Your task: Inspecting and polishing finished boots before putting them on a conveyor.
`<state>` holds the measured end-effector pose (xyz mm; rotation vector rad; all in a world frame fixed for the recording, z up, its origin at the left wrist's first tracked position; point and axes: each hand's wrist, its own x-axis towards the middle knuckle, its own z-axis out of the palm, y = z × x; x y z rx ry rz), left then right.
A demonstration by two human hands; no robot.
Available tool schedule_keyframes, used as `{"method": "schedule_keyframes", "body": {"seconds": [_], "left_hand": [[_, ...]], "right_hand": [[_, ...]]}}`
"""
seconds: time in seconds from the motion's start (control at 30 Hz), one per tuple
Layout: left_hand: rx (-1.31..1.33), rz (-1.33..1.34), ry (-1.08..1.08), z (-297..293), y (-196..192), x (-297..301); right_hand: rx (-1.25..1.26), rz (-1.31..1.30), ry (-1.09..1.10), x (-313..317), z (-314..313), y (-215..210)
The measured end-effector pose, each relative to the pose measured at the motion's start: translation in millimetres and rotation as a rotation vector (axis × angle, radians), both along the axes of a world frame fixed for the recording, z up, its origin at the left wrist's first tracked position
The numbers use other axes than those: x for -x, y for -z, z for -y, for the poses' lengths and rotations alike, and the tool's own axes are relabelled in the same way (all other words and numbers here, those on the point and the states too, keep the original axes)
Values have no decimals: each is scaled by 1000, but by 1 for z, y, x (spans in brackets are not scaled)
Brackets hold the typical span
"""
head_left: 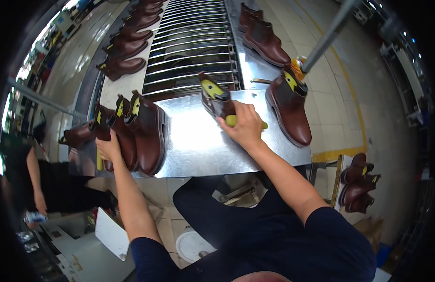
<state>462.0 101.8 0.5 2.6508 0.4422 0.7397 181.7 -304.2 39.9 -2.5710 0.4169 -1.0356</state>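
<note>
Right hand [245,127] closed in a grip round a yellow-green handled tool [232,121], pressed against a brown leather ankle boot with a yellow last inside [216,97], lying mid-way along the shiny steel worktop [198,145]. Left hand [108,146] curled on the nearest of three upright brown boots [133,134] at the worktop's left edge. Stood just to the right: another brown boot [290,110]. Beyond: a metal roller conveyor [191,42], flanked by a row of more boots [130,40].

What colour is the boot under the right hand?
Dark brown boot, yellow insert inside; head view.
</note>
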Motion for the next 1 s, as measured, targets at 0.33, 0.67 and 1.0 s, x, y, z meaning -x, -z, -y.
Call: {"method": "schedule_keyframes", "body": {"seconds": [0.33,0.67,1.0], "left_hand": [[197,157,590,84,-20,111],[109,333,718,89,-31,147],[233,-91,275,127,-56,135]], "right_hand": [[-62,28,-24,4,0,-1],[25,-16,263,60,32,-1],[137,-37,208,66,36,6]]}}
